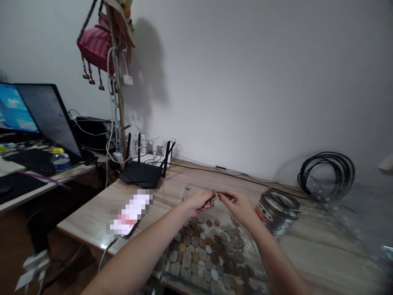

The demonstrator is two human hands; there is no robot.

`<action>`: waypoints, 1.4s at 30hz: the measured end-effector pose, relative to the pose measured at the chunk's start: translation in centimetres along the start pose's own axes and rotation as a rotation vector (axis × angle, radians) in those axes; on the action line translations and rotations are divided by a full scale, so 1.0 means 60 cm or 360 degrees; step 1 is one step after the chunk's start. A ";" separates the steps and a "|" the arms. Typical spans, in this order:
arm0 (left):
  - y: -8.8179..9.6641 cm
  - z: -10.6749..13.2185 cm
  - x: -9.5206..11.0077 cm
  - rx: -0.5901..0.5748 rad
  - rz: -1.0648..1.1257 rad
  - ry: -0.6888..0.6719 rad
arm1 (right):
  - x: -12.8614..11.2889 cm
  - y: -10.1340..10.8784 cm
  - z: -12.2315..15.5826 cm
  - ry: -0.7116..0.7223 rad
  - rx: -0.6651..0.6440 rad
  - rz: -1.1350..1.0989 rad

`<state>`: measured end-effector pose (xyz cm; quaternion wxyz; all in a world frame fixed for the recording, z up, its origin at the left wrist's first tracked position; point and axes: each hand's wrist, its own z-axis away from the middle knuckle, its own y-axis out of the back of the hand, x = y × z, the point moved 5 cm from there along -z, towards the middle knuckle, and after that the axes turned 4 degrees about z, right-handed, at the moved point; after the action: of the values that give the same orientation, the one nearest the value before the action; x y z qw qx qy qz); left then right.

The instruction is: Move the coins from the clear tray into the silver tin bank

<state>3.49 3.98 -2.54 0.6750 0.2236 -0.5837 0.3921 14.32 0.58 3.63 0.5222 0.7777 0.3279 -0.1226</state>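
Over the far part of a clear tray (260, 262), my two hands meet almost fingertip to fingertip. My left hand (199, 203) is closed, its thumb and fingers pinching a coin (213, 197). Thumb and forefinger of my right hand (236, 205) are drawn together in a pinch right beside that coin; whether they hold anything is too small to make out. Below my hands, many silver and brassy coins (202, 255) lie spread across the tray. One more coin (188, 187) is at its far left corner. My forearms hide parts of the tray's sides.
Right of the tray stands a metal tin (278, 209) with a slotted lid. A coiled black cable (327, 174) leans against the wall. Leftward are a phone (132, 213) with its cord and a black router (141, 174). Another desk holds monitors (49, 114) and a yellow-capped bottle (60, 159).
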 end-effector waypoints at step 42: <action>-0.001 0.010 0.008 0.0095 0.0063 0.0027 | 0.054 0.181 0.053 -0.0327 0.1196 0.0896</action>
<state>3.18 3.61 -1.96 0.6652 0.2287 -0.5702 0.4244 24.17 -3.65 8.51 0.2476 0.9550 -0.0155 -0.1626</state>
